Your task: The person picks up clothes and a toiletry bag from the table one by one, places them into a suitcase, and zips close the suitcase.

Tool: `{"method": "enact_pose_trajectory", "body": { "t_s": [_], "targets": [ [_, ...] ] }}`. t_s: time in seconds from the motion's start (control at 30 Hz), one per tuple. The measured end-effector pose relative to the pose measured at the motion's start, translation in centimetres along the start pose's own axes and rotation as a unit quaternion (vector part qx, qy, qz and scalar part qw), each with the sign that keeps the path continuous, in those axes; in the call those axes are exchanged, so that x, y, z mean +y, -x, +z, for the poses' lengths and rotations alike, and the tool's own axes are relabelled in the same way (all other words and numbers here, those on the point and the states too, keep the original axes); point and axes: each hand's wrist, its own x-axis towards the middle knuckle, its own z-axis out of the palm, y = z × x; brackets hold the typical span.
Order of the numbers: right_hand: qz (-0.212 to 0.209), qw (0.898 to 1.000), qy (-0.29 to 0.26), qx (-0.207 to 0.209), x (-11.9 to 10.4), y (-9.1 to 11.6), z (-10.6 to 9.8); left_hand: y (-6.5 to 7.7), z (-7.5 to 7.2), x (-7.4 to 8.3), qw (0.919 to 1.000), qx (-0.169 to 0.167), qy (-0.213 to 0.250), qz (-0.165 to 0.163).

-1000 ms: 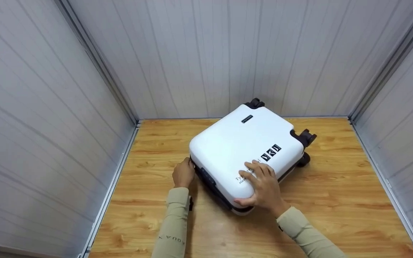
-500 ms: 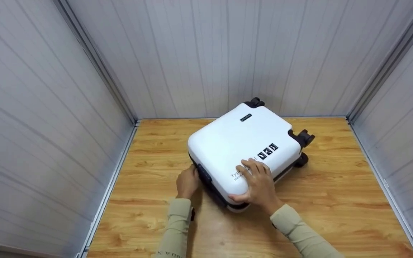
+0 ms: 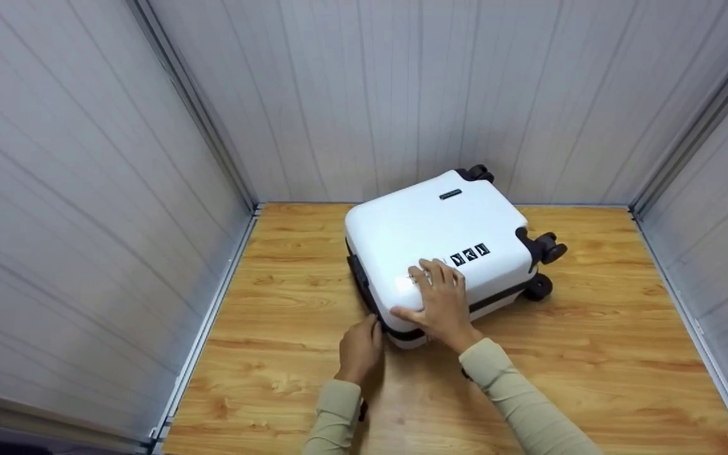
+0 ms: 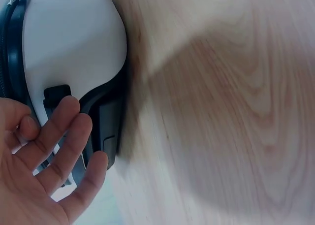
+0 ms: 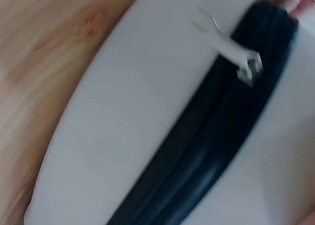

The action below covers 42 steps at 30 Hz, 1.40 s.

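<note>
A white hard-shell suitcase (image 3: 395, 234) lies flat on the floor, its wheels pointing away to the right. My right hand (image 3: 443, 306) rests on its near corner, fingers spread over the printed lettering and thumb toward the edge. At the same corner, my left hand (image 3: 359, 347) pinches at the zipper with thumb and index finger; the zipper pull between them is hidden. The left wrist view shows the hand's other fingers (image 4: 71, 146) loosely extended beside a black handle fitting (image 4: 106, 126). A metal zipper slider (image 5: 248, 65) sits on the dark zipper band (image 5: 197, 141) in the right wrist view.
Black wheels (image 3: 538, 287) stick out at the suitcase's right end. Pale panel walls (image 3: 364, 101) enclose the wood-look floor (image 3: 269, 316) at the back and both sides. The suitcase's far wheel is close to the back wall.
My left hand has moved along the suitcase's handle side, from the left corner toward the near corner. The suitcase has turned slightly, and my right hand has stayed on its near corner.
</note>
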Motion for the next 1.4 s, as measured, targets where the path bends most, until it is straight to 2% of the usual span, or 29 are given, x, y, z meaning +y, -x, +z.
{"method": "enact_pose_trajectory", "body": {
  "t_s": [0.1, 0.17, 0.3, 0.5, 0.6, 0.7, 0.87, 1.03, 1.23, 1.4],
  "targets": [
    [-0.014, 0.998, -0.044, -0.04, 2.0, -0.2, -0.9, 0.0, 0.0, -0.1, 0.9999, -0.003, 0.002, -0.013],
    [-0.003, 0.996, -0.067, -0.056, 3.9, -0.3, -1.5, 0.1, 0.0, -0.2, 0.9999, -0.002, 0.004, -0.015],
    [0.068, 0.993, -0.06, -0.077, 8.6, -0.6, -2.8, 0.1, 0.1, -0.1, 0.9998, -0.007, 0.003, -0.019],
    [0.144, 0.985, -0.062, -0.076, 14.5, -0.1, -4.8, 0.1, 0.3, 0.0, 0.9996, -0.016, 0.001, -0.025],
    [0.17, 0.981, -0.071, -0.065, 16.4, 0.4, -5.5, 0.0, 0.3, 0.1, 0.9994, -0.021, -0.003, -0.026],
    [0.172, 0.982, -0.049, -0.067, 17.6, 0.6, -6.1, -0.1, 0.3, 0.1, 0.9994, -0.022, -0.008, -0.025],
    [0.151, 0.985, 0.011, -0.084, 18.3, 0.2, -6.8, -0.6, 0.3, 0.4, 0.9994, -0.015, -0.009, -0.029],
    [0.144, 0.986, 0.053, -0.06, 17.9, 0.1, -6.5, -1.4, 0.3, 0.2, 0.9987, -0.009, -0.011, -0.049],
    [0.144, 0.985, 0.09, 0.008, 15.3, 0.9, -5.3, -3.8, -0.2, -0.8, 0.9957, 0.007, -0.045, -0.081],
    [0.184, 0.978, 0.1, 0.013, 12.6, 1.2, -4.7, -5.3, -0.7, -1.7, 0.9925, 0.024, -0.07, -0.097]
  ]
}}
